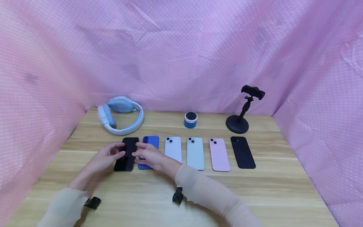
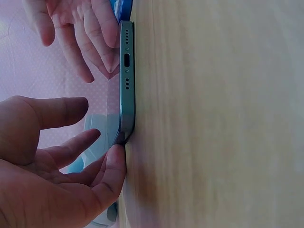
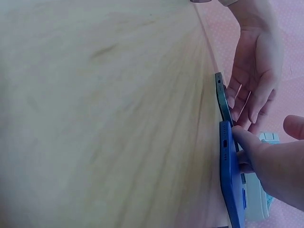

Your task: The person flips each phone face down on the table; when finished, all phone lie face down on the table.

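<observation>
A dark phone (image 1: 124, 163) lies screen up at the left end of a row of phones. My left hand (image 1: 106, 157) is at its left side, fingers loosely bent. In the left wrist view its fingertips sit right at the near corner of the phone's green-tinted edge (image 2: 127, 95). From the other side my right hand (image 1: 151, 156) reaches across the blue phone (image 1: 153, 140), partly hiding it. Its fingertips are at the dark phone's right edge. The right wrist view shows the blue phone's lower end (image 3: 226, 152) beneath my right hand's fingers. The dark phone is flat on the table.
Rightward along the row lie a white phone (image 1: 173, 149), a mint phone (image 1: 195, 156), a pink phone (image 1: 220, 157) and a black phone (image 1: 243, 154), backs up. Behind them stand blue-and-white headphones (image 1: 126, 130), a small blue speaker (image 1: 190, 123) and a black phone stand (image 1: 237, 125).
</observation>
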